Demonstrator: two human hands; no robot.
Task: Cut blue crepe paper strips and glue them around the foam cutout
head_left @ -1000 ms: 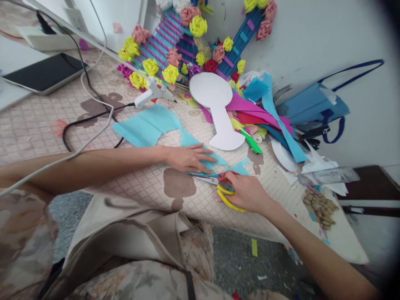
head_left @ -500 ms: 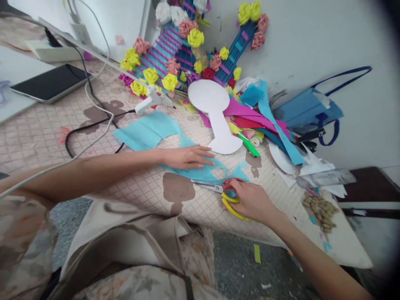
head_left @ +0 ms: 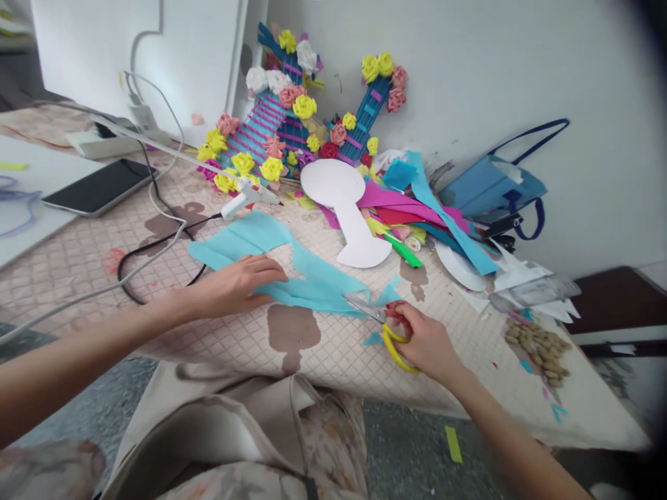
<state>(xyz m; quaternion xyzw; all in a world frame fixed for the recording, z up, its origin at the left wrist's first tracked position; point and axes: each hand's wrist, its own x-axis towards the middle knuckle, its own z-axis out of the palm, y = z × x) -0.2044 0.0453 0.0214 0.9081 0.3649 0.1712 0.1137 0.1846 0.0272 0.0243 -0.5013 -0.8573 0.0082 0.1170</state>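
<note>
A sheet of light blue crepe paper (head_left: pixel 320 290) with a curved cut edge lies on the table in front of me. My left hand (head_left: pixel 242 285) rests on its left part, fingers stretched out and thumb apart. My right hand (head_left: pixel 430 347) grips scissors (head_left: pixel 397 355) with red and yellow handles. Their blades point left and lie over the paper's right end; I cannot tell whether they are cutting into it. Small blue scraps (head_left: pixel 390 290) lie beside the scissors. Behind the blue sheet is a white card cutout (head_left: pixel 354 229) with a round top and a curved base.
A white glue gun (head_left: pixel 244 198) and its black cable lie left. Behind stand flower-decorated numbers or letters (head_left: pixel 271 125). Coloured paper strips (head_left: pixel 406 201), a green marker-like object (head_left: pixel 404 250), a blue bag (head_left: pixel 500 187), a clear bottle (head_left: pixel 536 293) and peanuts (head_left: pixel 536 347) are right; a tablet (head_left: pixel 99 187) lies left.
My left hand has moved left along the blue paper. The scissors have turned slightly, and their blades now lie over the paper's right end. The camera view has shifted a little.
</note>
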